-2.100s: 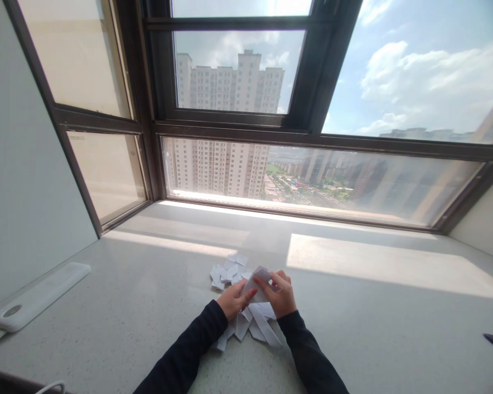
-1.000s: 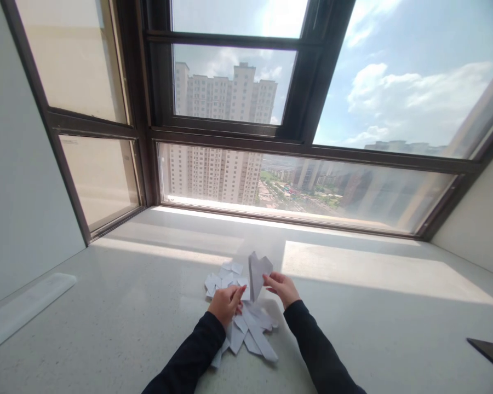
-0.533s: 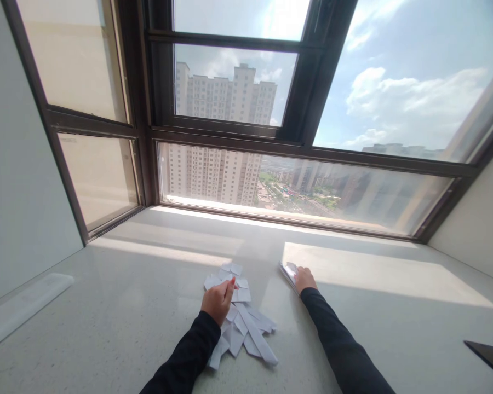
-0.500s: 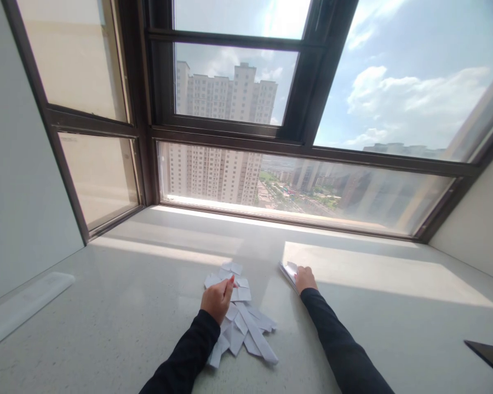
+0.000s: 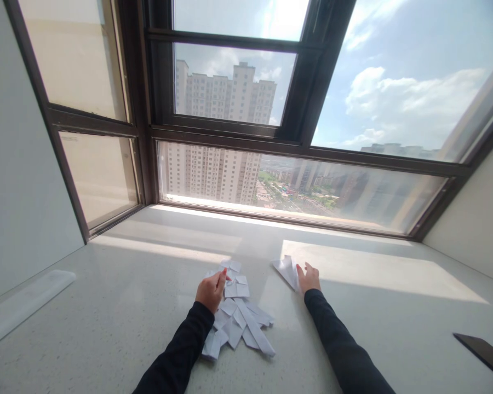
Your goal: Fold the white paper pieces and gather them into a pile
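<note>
A heap of folded white paper pieces (image 5: 238, 323) lies on the pale stone window ledge (image 5: 127, 306) in front of me. My left hand (image 5: 209, 290) rests over the heap's far side, fingers curled and pinching the edge of a small white piece. To the right, apart from the heap, lies a folded white paper shape (image 5: 285, 269). My right hand (image 5: 310, 278) sits just beside it with fingers spread, its fingertips at the paper's edge. Both arms wear dark sleeves.
A white power bank (image 5: 22, 306) lies at the far left of the ledge. A dark flat object (image 5: 482, 350) shows at the right edge. A dark-framed window (image 5: 304, 137) runs along the back, with walls at both sides.
Both hands held one folded paper above the heap. My right hand carried it to the right, laid it on the ledge and opened. My left hand dropped onto the heap.
</note>
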`<state>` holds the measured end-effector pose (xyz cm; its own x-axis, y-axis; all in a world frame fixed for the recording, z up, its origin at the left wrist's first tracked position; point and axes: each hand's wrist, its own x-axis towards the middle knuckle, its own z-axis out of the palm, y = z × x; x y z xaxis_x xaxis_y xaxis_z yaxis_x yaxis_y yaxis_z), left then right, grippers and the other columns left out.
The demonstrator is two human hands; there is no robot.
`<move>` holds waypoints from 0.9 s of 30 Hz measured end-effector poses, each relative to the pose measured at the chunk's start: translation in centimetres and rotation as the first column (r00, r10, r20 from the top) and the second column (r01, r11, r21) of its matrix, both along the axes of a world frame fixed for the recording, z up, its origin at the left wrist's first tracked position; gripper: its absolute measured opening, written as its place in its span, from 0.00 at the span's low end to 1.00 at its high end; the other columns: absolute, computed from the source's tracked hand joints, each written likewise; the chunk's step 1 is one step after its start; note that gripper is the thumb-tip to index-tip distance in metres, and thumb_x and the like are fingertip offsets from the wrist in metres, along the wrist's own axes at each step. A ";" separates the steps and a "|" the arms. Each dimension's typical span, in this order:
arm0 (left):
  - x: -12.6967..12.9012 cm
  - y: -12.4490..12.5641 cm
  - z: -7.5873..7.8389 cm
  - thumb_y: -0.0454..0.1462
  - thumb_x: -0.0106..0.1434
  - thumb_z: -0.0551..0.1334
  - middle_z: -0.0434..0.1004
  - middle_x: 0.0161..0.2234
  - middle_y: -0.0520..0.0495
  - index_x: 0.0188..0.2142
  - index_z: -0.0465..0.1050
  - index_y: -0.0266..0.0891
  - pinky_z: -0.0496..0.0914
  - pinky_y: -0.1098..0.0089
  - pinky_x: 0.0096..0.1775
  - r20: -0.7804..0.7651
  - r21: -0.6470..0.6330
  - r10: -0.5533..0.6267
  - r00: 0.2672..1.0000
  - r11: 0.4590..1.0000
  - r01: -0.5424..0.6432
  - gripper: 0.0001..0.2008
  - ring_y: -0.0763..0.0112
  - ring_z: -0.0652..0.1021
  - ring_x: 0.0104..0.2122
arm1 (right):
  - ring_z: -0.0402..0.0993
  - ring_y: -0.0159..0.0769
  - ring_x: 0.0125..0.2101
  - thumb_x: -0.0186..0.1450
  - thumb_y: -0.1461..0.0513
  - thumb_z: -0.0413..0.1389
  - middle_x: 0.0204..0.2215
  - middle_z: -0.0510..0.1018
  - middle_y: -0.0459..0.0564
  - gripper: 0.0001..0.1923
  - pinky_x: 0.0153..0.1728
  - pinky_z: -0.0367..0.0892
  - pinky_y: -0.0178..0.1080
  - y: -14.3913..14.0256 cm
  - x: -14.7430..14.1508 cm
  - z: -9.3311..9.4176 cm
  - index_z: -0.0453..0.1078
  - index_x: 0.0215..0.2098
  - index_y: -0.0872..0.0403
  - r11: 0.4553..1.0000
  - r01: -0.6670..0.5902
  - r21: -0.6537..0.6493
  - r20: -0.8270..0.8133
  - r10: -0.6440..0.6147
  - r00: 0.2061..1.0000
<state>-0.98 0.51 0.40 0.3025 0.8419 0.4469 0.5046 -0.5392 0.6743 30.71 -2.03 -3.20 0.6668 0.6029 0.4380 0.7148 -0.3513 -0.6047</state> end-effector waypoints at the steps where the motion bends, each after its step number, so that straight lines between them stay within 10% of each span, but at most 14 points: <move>1: -0.1 0.1 0.0 0.44 0.58 0.43 0.69 0.13 0.51 0.27 0.72 0.41 0.60 0.76 0.22 0.014 -0.016 0.009 1.000 1.000 -0.009 0.21 0.71 0.72 0.20 | 0.55 0.46 0.42 0.56 0.58 0.42 0.34 0.63 0.61 0.25 0.43 0.53 0.44 -0.2 -0.5 0.2 0.56 0.46 0.68 0.999 0.001 0.032 0.001 -0.001 1.000; 14: -0.1 0.5 -0.6 0.39 0.59 0.43 0.72 0.28 0.46 0.30 0.69 0.38 0.62 0.70 0.36 -0.086 0.039 0.094 0.992 0.995 -0.090 0.17 0.69 0.71 0.32 | 0.63 0.31 0.20 0.51 0.55 0.50 0.24 0.72 0.47 0.20 0.29 0.61 0.37 -1.2 -15.2 -0.2 0.65 0.41 0.54 0.842 -0.537 0.046 -0.091 0.539 0.837; 22: 0.8 0.5 -2.3 0.32 0.50 0.53 0.69 0.38 0.47 0.39 0.65 0.39 0.60 0.68 0.41 -0.194 0.029 0.010 0.981 1.000 -0.004 0.15 0.67 0.68 0.39 | 0.62 0.29 0.21 0.49 0.60 0.51 0.24 0.73 0.45 0.11 0.24 0.60 0.33 -1.8 -15.6 0.8 0.71 0.31 0.51 0.770 -0.618 0.160 -0.287 0.635 0.717; 27: -0.1 0.5 -1.0 0.34 0.54 0.50 0.67 0.41 0.46 0.42 0.63 0.40 0.59 0.67 0.43 -0.194 0.046 0.181 0.964 0.983 -0.176 0.15 0.65 0.66 0.42 | 0.63 0.29 0.21 0.53 0.58 0.48 0.28 0.71 0.48 0.14 0.20 0.61 0.32 -2.1 -14.6 1.9 0.69 0.34 0.53 0.810 -0.504 0.300 -0.326 0.583 0.744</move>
<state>-1.07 1.04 -0.59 0.2327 0.8779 0.4185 0.7153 -0.4460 0.5379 16.13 -4.15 -1.26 0.3845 0.8516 0.3564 0.4435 0.1682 -0.8804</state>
